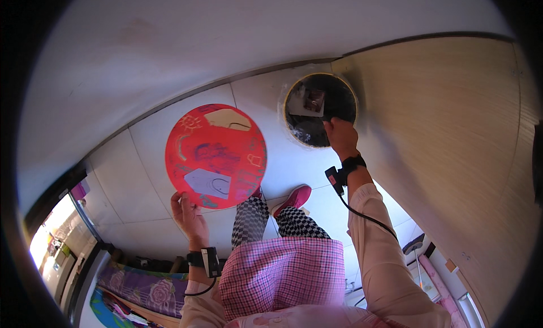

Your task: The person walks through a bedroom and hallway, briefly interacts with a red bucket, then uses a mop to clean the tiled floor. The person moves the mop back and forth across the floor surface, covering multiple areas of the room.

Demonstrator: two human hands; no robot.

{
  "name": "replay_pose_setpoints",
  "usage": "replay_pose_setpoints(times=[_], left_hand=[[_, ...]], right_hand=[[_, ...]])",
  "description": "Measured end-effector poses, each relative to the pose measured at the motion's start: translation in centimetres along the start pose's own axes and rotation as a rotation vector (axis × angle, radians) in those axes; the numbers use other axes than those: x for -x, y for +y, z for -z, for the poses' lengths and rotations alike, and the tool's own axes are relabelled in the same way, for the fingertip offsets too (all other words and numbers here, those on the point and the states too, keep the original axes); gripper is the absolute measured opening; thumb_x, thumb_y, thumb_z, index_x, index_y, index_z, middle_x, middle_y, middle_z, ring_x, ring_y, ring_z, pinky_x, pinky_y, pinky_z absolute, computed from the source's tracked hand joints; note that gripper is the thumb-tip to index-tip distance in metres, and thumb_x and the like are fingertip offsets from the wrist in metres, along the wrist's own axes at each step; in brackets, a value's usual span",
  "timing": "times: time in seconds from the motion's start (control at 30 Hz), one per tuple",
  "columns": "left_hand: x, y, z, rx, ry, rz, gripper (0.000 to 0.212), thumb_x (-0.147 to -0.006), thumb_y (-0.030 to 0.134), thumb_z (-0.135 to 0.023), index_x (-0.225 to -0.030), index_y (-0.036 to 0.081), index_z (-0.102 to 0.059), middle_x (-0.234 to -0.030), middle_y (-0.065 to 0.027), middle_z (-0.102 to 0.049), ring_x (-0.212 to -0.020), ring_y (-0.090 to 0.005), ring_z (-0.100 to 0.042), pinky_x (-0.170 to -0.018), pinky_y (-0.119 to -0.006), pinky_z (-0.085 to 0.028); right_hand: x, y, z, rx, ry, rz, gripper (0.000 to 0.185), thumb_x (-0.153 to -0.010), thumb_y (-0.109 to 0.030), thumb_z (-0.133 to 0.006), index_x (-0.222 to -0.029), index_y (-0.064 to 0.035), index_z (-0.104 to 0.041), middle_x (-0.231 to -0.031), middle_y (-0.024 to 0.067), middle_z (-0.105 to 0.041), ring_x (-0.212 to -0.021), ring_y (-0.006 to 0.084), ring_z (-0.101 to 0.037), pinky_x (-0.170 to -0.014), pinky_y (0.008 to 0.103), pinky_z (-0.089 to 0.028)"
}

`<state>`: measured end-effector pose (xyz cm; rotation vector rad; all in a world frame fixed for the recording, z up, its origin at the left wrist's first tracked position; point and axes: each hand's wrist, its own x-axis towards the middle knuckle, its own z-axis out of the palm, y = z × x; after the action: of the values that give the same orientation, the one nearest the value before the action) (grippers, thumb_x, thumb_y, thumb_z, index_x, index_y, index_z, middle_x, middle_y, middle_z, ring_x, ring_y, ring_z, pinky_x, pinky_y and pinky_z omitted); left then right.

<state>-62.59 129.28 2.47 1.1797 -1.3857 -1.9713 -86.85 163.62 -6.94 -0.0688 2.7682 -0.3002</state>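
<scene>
My left hand (188,215) grips the lower edge of a round red board (216,145), which carries chalk-like drawings and two pieces of paper. On the tiled floor beside the wooden panel stands a round bin (354,92) with a yellow rim and a dark lining, clear plastic showing around its outside. A dark brown packet (314,100) and a pale flat piece lie inside it. Over the near side of the bin is my right hand (342,137), its fingers curled; whether it holds something or touches the lining cannot be told.
A wall (254,26) runs along the far side, and a large wooden panel (441,128) stands at the right. At lower left is a bench or bed with a purple floral cover (157,290). A broom or brush (414,244) is at lower right. Pink shoes (297,197) are below.
</scene>
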Motion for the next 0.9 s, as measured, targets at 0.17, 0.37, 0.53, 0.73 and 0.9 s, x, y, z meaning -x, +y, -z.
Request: replay_pose_setpoints(times=[0.17, 0.37, 0.53, 0.73, 0.9], left_hand=[[-0.5, -2.8, -4.3, -0.023, -0.169, 0.136, 0.015, -0.097, 0.012, -0.059, -0.111, 0.01, -0.053, -0.095, -0.0011, -0.062, -0.086, -0.0086, -0.057, -0.076, -0.026, -0.047], [-1.7, -9.2, -13.7, 0.093, -0.406, 0.21, 0.019, -0.097, 0.016, -0.059, -0.113, 0.008, -0.051, -0.099, -0.0018, -0.062, -0.086, -0.0087, -0.057, -0.076, -0.026, -0.047], [-3.0, -14.0, -18.9, -0.143, -0.428, 0.257, 0.034, -0.096, 0.02, -0.061, -0.125, 0.006, -0.05, -0.116, -0.0071, -0.06, -0.103, -0.0153, -0.058, -0.088, -0.032, -0.048], [0.1, -11.2, -15.8, -0.432, -0.498, 0.288, 0.036, -0.096, 0.021, -0.059, -0.127, 0.002, -0.053, -0.119, -0.01, -0.063, -0.109, -0.0189, -0.06, -0.091, -0.035, -0.049], [5.2, -2.6, -16.4, -0.476, -0.756, 0.294, 0.028, -0.099, 0.017, -0.053, -0.121, 0.001, -0.056, -0.106, -0.0096, -0.068, -0.102, -0.018, -0.065, -0.086, -0.032, -0.051]], right_hand=[[2.7, 2.5, -1.3, -0.444, 0.283, 0.089, 0.025, -0.091, -0.015, -0.056, -0.113, -0.011, -0.067, -0.089, 0.0173, -0.07, -0.084, 0.0373, -0.067, -0.074, 0.0426, -0.054], [11.0, 6.7, -1.8, -0.932, 0.018, -0.285, 0.024, -0.094, -0.003, -0.047, -0.113, -0.0052, -0.063, -0.079, 0.0106, -0.068, -0.065, 0.0169, -0.066, -0.063, 0.0309, -0.053], [17.9, 8.6, 0.6, -1.057, -0.071, -0.505, 0.019, -0.098, -0.012, -0.055, -0.112, -0.002, -0.063, -0.081, 0.0068, -0.068, -0.064, 0.0118, -0.063, -0.057, 0.0249, -0.05], [22.2, 7.0, 7.7, -1.544, -0.097, -0.365, 0.03, -0.101, -0.03, -0.054, -0.097, -0.0017, -0.063, -0.084, 0.0073, -0.067, -0.069, 0.0138, -0.062, -0.063, 0.0266, -0.05], [22.2, 3.3, 15.6, -1.764, -0.096, -0.156, 0.026, -0.102, -0.024, -0.052, -0.096, -0.0011, -0.064, -0.085, 0.0072, -0.067, -0.07, 0.0142, -0.061, -0.067, 0.0282, -0.049]])
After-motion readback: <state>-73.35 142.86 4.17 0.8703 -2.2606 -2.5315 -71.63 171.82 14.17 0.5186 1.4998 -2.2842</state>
